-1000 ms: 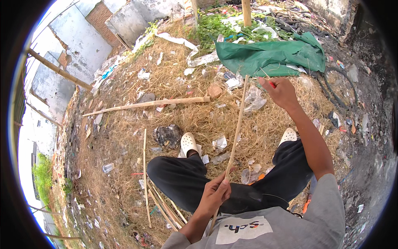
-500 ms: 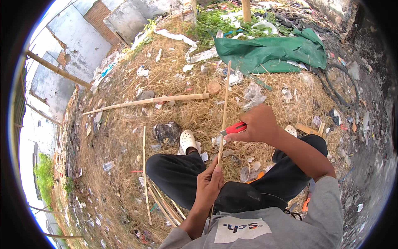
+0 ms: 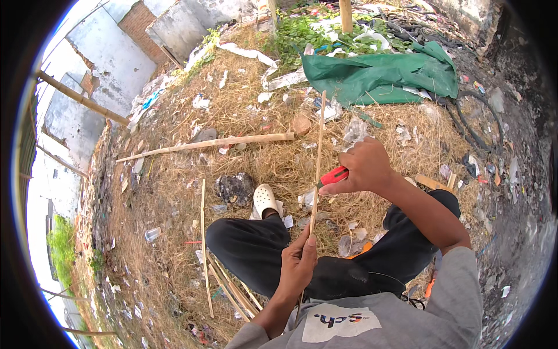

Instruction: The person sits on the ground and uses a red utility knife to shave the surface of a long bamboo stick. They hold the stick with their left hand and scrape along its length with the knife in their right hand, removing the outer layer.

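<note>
A thin bamboo strip [image 3: 319, 139] runs away from my lap, its far tip near the green tarp. My left hand [image 3: 298, 264] is closed round its lower part, thumb lying along it. In my right hand [image 3: 366, 168] is a red utility knife [image 3: 333, 175], its blade end against the strip's middle. The blade itself is mostly hidden at the strip. My fingers wrap the knife's handle, with the thumb reaching to the strip. Beside my left knee several split bamboo strips [image 3: 232, 291] lie on the ground, and one longer strip [image 3: 204, 244] lies apart from them.
A bamboo pole [image 3: 215, 142] lies across the dry grass ahead, near a dark stone [image 3: 235, 189]. Beyond spreads a crumpled green tarp [image 3: 383, 75], with a black hose [image 3: 476, 134] at its right. My legs [image 3: 250, 250] are bent in front, with a cream clog [image 3: 265, 199] showing. Litter covers the ground.
The knife and my right hand have shifted slightly, the blade end now closer against the strip. My left hand and the strip have moved a little to the right.
</note>
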Tool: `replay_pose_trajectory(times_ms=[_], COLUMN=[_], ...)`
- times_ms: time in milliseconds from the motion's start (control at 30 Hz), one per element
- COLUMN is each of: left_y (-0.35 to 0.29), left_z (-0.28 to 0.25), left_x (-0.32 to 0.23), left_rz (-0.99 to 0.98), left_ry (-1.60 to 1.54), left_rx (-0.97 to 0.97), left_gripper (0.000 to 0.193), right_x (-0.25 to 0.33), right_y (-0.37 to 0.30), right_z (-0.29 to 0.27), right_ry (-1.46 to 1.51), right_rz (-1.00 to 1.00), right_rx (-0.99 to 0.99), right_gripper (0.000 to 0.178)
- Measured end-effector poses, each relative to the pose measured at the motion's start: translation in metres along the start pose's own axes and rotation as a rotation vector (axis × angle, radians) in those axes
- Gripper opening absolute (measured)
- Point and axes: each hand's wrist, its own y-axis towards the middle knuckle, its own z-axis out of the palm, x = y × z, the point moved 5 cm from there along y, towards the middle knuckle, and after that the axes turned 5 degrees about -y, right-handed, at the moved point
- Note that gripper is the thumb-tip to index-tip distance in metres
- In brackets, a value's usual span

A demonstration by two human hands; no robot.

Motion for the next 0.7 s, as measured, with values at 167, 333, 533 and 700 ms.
replay_pose_trajectory(times_ms=[167, 333, 533, 700], left_y=[-0.020, -0.051, -0.029, -0.011], left_z=[0.002, 0.008, 0.000, -0.002], left_x=[0.015, 0.027, 0.013, 0.001], left_rz=[-0.126, -0.214, -0.251, -0.199], left_ry=[-0.091, -0.152, -0.351, -0.366], left_rx=[0.072, 0.161, 0.218, 0.172], left_gripper=[0.044, 0.044, 0.045, 0.044], right_x=[-0.072, -0.159, -0.081, 0.010], right_y=[0.014, -0.002, -0.011, -0.013], right_z=[-0.008, -0.017, -0.027, -0.030], right_ry=[-0.215, -0.100, 0.176, 0.103], right_rz=[0.393, 0.768, 0.645, 0.183], right_rx=[0.025, 0.028, 0.095, 0.160], right_gripper=[0.073, 0.074, 0.070, 0.070])
